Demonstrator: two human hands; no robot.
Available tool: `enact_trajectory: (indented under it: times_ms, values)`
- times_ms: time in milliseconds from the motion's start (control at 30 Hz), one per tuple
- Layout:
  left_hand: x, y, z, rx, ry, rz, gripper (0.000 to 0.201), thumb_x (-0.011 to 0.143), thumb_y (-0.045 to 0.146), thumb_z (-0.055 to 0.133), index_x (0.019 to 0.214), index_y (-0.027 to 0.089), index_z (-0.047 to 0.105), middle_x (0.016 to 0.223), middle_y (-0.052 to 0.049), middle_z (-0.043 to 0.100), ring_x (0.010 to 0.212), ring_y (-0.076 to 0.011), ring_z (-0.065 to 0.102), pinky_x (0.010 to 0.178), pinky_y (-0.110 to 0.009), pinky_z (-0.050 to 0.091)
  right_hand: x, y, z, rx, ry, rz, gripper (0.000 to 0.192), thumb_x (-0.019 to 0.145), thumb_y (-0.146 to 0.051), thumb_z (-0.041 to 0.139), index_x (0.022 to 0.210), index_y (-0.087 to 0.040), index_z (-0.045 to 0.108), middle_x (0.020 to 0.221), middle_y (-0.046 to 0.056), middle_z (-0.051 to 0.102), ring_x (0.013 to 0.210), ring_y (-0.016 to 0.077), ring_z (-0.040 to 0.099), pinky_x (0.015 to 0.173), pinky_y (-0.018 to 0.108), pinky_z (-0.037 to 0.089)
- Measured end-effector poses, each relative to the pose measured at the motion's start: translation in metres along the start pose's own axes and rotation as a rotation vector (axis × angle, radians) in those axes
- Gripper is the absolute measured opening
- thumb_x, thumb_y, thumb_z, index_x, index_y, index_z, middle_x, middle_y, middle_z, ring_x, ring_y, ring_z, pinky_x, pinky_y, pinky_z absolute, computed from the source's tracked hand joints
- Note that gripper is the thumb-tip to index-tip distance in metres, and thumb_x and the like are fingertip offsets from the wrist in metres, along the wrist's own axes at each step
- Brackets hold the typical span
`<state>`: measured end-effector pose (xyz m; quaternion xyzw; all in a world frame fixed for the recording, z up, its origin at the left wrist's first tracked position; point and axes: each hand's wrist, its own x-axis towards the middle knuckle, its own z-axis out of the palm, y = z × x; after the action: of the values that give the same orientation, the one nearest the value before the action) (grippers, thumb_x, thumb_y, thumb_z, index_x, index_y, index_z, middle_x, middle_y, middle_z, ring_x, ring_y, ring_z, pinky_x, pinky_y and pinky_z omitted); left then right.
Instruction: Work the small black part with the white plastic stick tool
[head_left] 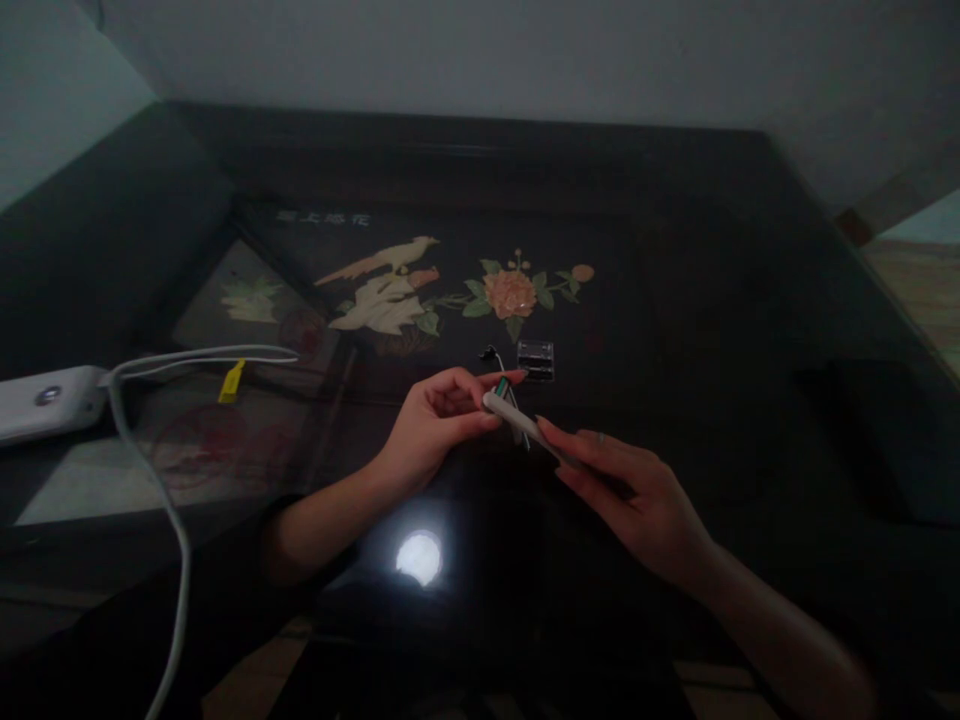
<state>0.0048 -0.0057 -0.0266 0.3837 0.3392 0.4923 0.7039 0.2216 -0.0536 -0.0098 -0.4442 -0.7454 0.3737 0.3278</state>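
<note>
In the middle of the dark table, my right hand (626, 490) is closed, pinching a slim pale-grey bar-shaped object (517, 418) between thumb and fingers. The bar slants up to the left, and its far end meets the fingertips of my left hand (435, 425). Thumb and fingers of that left hand are closed around a small green piece (502, 387) at this end, partly hidden. Just beyond the fingertips lies a small clear case (535, 362) with dark parts. Beside it is a little black piece (488, 353) with a thin white strip running toward my hands.
A white power strip (49, 400) lies at the left edge, and its white cable (176, 530) loops down the near side. A yellow tag (232, 382) is by the cable. The glossy black tabletop (712, 400) bears a bird-and-flower picture and reflects a bright lamp.
</note>
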Motion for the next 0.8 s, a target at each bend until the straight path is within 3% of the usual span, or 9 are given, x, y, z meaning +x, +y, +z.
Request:
enact_trajectory:
  times_ms: [233,400,567,667,800]
  values:
    - [-0.0001,0.0007,0.0013,-0.014,-0.034,0.028,0.022,0.067,0.015,0.085,0.069,0.017,0.063,0.101,-0.01,0.079,0.114,-0.024,0.067,0.086,-0.028,0.053,0.0032,0.0012,-0.0021,-0.01,0.042,0.027,0.041,0.093,-0.016,0.055,0.132,-0.026,0.064,0.093,0.003,0.075,0.074,0.0155,0.066,0.064,0.026,0.055]
    - [-0.0007,-0.0012,0.0011,0.019,0.007,0.014,0.026,0.061,0.02,0.089,0.064,0.017,0.063,0.078,-0.004,0.076,0.098,-0.023,0.071,0.086,-0.031,0.052,0.0048,0.0052,-0.0017,-0.027,0.082,0.042,0.042,0.093,-0.016,0.054,0.133,-0.026,0.062,0.103,0.005,0.076,0.082,0.0171,0.068,0.07,0.028,0.056]
    - [-0.0011,-0.0015,0.0012,0.016,0.041,0.005,0.028,0.058,0.023,0.09,0.063,0.017,0.063,0.074,-0.002,0.074,0.092,-0.0201,0.071,0.081,-0.028,0.053,0.0043,0.0073,-0.0017,-0.049,0.092,0.031,0.044,0.094,-0.015,0.053,0.135,-0.027,0.061,0.104,0.005,0.075,0.084,0.0172,0.067,0.073,0.029,0.056]
    - [-0.0006,0.0,0.0018,0.0,0.002,0.005,0.026,0.061,0.022,0.089,0.065,0.017,0.063,0.078,-0.003,0.076,0.094,-0.0209,0.072,0.084,-0.029,0.053,0.0031,0.0064,-0.0017,-0.039,0.074,0.015,0.044,0.093,-0.014,0.054,0.135,-0.027,0.06,0.095,0.003,0.073,0.076,0.0149,0.064,0.067,0.026,0.054]
    - [-0.0002,0.0016,0.0027,-0.026,-0.019,-0.005,0.024,0.064,0.019,0.087,0.068,0.017,0.063,0.101,-0.009,0.079,0.098,-0.0213,0.072,0.082,-0.028,0.054,0.0011,0.004,-0.001,-0.011,0.048,-0.022,0.043,0.093,-0.014,0.054,0.134,-0.026,0.062,0.084,0.001,0.069,0.067,0.0126,0.059,0.059,0.023,0.051]
